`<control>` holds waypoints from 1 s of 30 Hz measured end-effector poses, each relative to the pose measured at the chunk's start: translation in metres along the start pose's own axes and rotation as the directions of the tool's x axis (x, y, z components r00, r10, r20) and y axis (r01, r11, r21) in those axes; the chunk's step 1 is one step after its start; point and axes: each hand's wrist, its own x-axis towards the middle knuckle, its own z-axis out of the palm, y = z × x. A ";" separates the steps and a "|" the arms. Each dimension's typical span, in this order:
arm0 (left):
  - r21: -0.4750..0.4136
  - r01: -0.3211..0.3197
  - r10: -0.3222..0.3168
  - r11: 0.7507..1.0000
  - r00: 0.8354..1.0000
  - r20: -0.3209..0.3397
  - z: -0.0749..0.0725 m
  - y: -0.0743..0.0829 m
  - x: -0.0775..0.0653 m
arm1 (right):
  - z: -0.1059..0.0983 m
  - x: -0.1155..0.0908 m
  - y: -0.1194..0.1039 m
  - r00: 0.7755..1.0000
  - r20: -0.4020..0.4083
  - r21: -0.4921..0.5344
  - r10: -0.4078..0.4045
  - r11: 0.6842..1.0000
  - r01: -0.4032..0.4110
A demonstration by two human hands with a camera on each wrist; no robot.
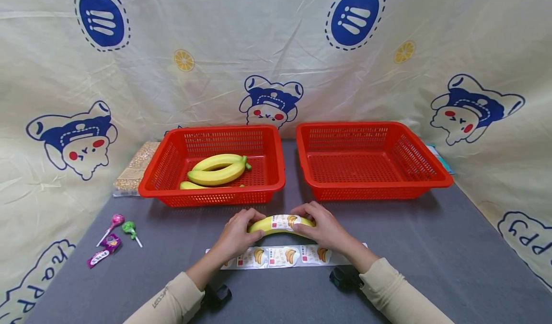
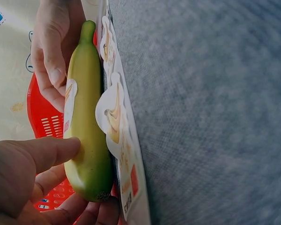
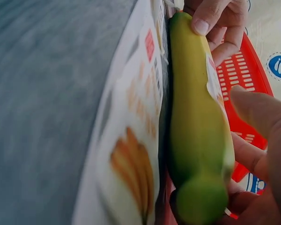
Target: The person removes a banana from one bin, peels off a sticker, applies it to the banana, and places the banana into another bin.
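A yellow banana (image 1: 263,225) with greenish ends lies crosswise between both hands, a white label (image 1: 284,222) with a banana picture on its upper side. My left hand (image 1: 242,230) grips the banana's left end, thumb on the near side, fingers curled behind and beneath, as the left wrist view shows. Around the stem end is my right hand (image 1: 321,225), its fingers behind the banana. In the right wrist view its thumb (image 3: 253,105) stands slightly off the peel, close to the label. Just in front lies a strip of banana stickers (image 1: 284,256), partly covered by the forearms.
Behind the hands, a red basket (image 1: 211,199) on the left contains several bananas (image 1: 220,174). Another red basket (image 1: 375,192) stands on the right. Lollipops (image 1: 117,219) and a purple-wrapped sweet (image 1: 105,250) lie at left. A bag of grains (image 1: 137,168) sits beside the left basket.
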 end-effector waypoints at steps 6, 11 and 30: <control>-0.001 -0.012 0.012 1.000 1.000 0.005 -0.001 0.001 -0.001 | -0.013 -0.012 0.009 0.998 -0.029 0.063 0.058 0.996 -0.056; -0.002 -0.021 0.021 1.000 1.000 0.005 -0.001 0.001 -0.001 | -0.030 -0.025 0.023 0.991 -0.082 0.080 0.106 0.992 -0.099; -0.006 -0.018 0.018 1.000 1.000 -0.006 0.001 -0.001 -0.002 | -0.090 -0.039 0.069 0.871 -0.236 0.478 0.431 0.832 -0.283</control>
